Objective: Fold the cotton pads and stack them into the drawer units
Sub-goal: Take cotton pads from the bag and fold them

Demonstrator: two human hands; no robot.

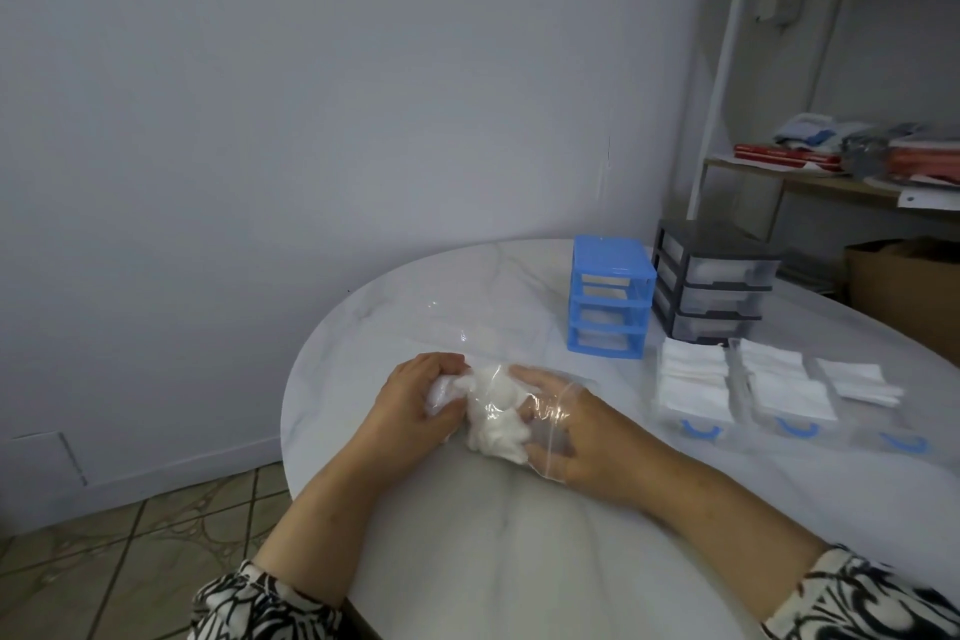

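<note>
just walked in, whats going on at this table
A person is working cotton pads inside a clear plastic bag. The left hand grips the bag's bunched end; the right hand is inside it. Three pulled-out drawers already hold folded pads beside the blue drawer unit and the grey drawer unit.

no legible text, labels or numbers
</note>
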